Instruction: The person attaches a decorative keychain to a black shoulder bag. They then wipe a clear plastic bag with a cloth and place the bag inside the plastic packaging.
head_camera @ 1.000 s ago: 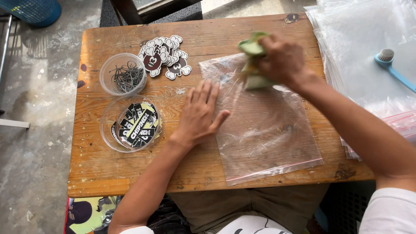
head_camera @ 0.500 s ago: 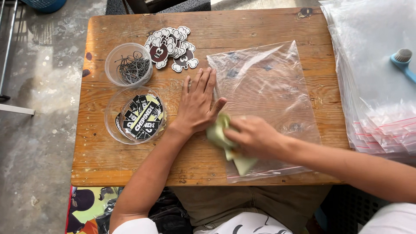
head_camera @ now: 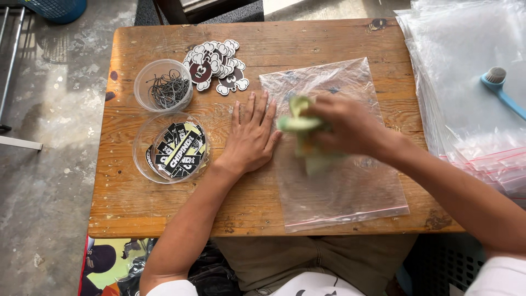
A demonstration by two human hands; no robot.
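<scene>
On the table (head_camera: 131,208), near its middle, the left hand (head_camera: 249,137) lies palm down with the fingers spread and flat, the forearm running back toward the near edge. Its thumb side touches the left edge of a clear bag (head_camera: 339,181), pinning it to the wood. The right arm comes in from the right edge, bent across the bag. The right hand (head_camera: 342,126) is closed around a crumpled green cloth (head_camera: 298,123) and presses it onto the bag's upper half; the hand is blurred. The bag lies flat, its red-striped mouth toward the near edge. Toward the left edge sit a tub of chains (head_camera: 163,87), a tub of black labels (head_camera: 172,148), and, near the far edge, cut-out stickers (head_camera: 216,66). At the right edge lies a stack of bags (head_camera: 466,82) with a blue brush (head_camera: 501,87) on it.
</scene>
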